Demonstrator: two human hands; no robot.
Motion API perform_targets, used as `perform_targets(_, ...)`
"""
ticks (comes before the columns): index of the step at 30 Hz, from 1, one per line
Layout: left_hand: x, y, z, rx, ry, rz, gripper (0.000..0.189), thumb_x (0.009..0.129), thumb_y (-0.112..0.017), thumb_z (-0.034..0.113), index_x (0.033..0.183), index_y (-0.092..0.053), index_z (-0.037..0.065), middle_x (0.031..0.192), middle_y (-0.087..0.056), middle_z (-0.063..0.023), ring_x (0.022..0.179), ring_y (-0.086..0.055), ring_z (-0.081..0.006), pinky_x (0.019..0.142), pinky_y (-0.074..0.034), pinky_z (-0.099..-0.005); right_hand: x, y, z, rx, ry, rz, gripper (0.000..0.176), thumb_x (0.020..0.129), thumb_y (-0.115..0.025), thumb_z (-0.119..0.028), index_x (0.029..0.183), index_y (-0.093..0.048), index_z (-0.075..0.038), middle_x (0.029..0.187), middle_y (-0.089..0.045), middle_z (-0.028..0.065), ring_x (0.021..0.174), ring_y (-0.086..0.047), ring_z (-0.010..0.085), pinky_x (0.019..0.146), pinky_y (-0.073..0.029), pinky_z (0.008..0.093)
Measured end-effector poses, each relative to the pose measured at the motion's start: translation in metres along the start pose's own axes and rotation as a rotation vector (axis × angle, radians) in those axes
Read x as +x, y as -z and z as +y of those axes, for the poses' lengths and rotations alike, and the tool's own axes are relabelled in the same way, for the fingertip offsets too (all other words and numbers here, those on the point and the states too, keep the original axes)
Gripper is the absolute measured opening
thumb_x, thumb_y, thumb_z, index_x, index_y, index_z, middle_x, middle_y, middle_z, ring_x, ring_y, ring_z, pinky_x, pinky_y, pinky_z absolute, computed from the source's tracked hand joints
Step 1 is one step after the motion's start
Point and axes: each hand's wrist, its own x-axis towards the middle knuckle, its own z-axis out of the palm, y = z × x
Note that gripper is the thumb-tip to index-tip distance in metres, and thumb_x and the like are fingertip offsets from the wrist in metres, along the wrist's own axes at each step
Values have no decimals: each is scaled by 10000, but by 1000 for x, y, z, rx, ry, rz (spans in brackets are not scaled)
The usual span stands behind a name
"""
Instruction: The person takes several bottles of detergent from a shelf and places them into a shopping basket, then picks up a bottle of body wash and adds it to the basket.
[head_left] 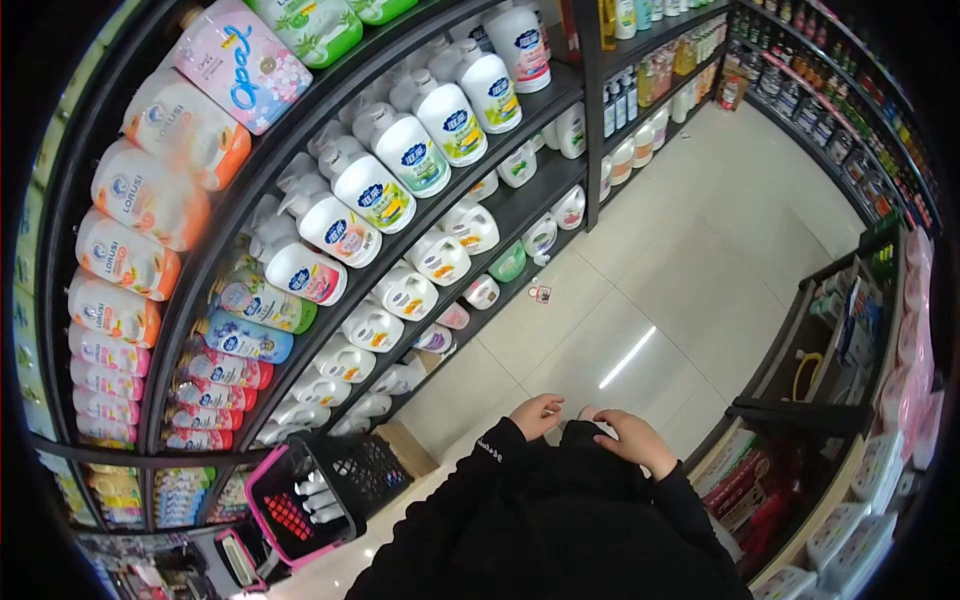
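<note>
- The left hand [537, 414] and right hand [637, 440] sit close together at the lower centre of the frame. Both touch a raised fold at the front of the black jacket [560, 520].
- Each grip is curled narrow, fingers bent inward. I cannot tell whether either pinches the fold or something small and pale between them.
- As I judge it, this goes best with the hands kept close, one steadying the cloth while the other works, and the left elbow kept clear of the basket.
- The basket [375, 468], black mesh with a pink rim, stands at lower left, just beside the shelves, with white containers inside.
- The floor [640, 290] is pale glossy tile with a streak of glare. A small tag [541, 293] lies near the shelf foot.
- The shelves [520, 205] curve up the left side, carrying white bottles [368, 190] and, at upper left, pouches [150, 195].
- A dark rack [790, 350] of goods lines the right edge, and the aisle runs on toward the upper right.
</note>
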Motion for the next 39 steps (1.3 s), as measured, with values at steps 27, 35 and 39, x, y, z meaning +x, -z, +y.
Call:
perform_targets(27,103,151,-8,-162,-50,397,283,742,-510,155,985,-487,13,823,-559,-116,731,-551,-191,678,-435,-268,237,45,-33,-262,239,-331,293,686,-565,-153,939,-491,-25,891,-529,150,820,-505,301,713,-402,355)
perform_targets(35,121,193,-9,-285,-34,517,204,787,-441,105,958,-505,13,809,-565,-107,727,-549,-183,665,-429,-258,301,40,-53,-185,354,-507,281,692,-559,-154,931,-486,-25,879,-528,151,814,-502,304,712,-393,351)
perform_targets(39,142,211,0,-305,-3,557,220,779,-434,55,985,-488,-4,854,-556,-91,740,-543,-134,667,-433,-240,342,56,-45,-179,400,-540,262,696,-553,-134,928,-494,-27,864,-532,146,813,-510,287,708,-399,332)
